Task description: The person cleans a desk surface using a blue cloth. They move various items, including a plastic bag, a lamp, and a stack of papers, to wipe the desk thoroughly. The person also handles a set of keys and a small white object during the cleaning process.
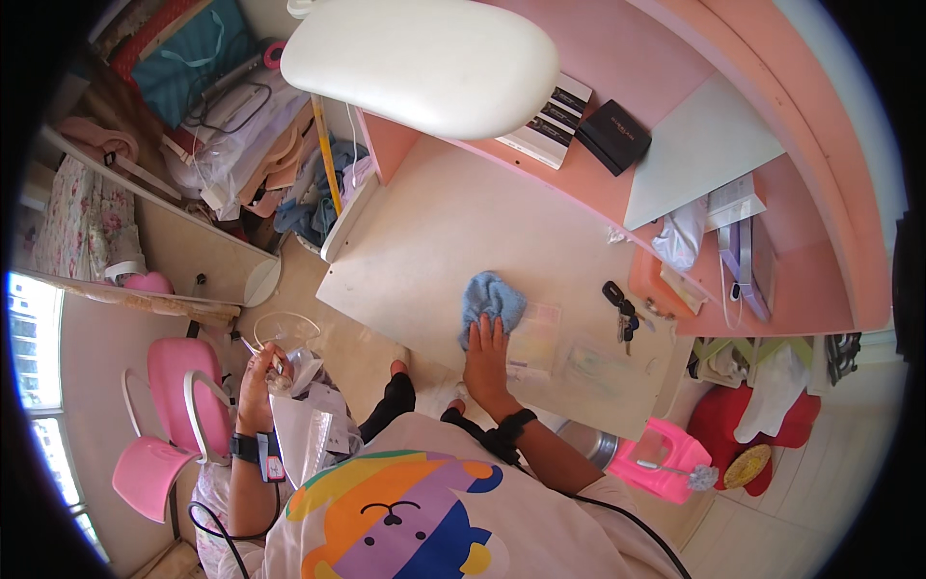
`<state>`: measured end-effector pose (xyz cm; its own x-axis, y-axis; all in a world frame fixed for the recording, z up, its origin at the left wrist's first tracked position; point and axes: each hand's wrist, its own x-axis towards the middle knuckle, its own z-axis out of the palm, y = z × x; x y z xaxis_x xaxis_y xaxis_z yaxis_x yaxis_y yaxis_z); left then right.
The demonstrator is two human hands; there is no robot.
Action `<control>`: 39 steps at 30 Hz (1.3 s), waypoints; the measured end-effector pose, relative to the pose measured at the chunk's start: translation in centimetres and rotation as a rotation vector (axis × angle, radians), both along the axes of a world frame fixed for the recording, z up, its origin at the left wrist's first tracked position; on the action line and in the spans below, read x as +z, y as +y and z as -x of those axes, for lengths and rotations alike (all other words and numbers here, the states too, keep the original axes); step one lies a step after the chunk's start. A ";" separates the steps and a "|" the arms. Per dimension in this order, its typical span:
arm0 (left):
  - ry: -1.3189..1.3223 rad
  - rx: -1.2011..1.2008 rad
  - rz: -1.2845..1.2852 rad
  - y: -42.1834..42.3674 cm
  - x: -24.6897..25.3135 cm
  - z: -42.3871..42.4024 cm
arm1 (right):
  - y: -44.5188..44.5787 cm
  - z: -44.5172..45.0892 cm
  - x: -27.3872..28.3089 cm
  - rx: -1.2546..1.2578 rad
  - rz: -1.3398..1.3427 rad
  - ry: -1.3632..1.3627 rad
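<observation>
My right hand (487,365) lies over a blue terry cloth (493,298), its fingertips pressing the cloth onto the pale desk top (434,224). Beside the cloth is a thin translucent rectangular sheet or case (534,340) with faint pastel colours. My left hand (262,380) is raised left of the desk, gripping a white cable (253,346) and a bunch of plastic and white bags (307,420). The fingers hide part of what it holds. A bunch of keys (626,318) with a black fob lies right of the cloth.
A white lamp head (419,65) hangs over the desk's far side. Pink shelves (564,155) along the back hold a black box (613,137). A pink chair (184,383) stands at left. Near the right corner are a pink plastic container (662,463) and a metal bowl (589,441).
</observation>
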<state>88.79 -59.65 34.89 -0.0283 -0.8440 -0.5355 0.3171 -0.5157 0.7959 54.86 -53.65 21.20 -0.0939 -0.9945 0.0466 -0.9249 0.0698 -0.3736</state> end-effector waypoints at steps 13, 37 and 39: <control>-0.012 0.019 -0.035 -0.3 0.6 0.3 | -9.4 -3.3 2.5 0.093 0.393 -0.263; -0.131 -0.044 0.002 -2.4 0.5 0.2 | -11.3 20.8 -6.9 -0.794 0.044 0.284; -0.149 -0.077 0.018 -2.7 0.5 0.1 | -11.1 22.5 -7.5 -0.761 0.027 0.200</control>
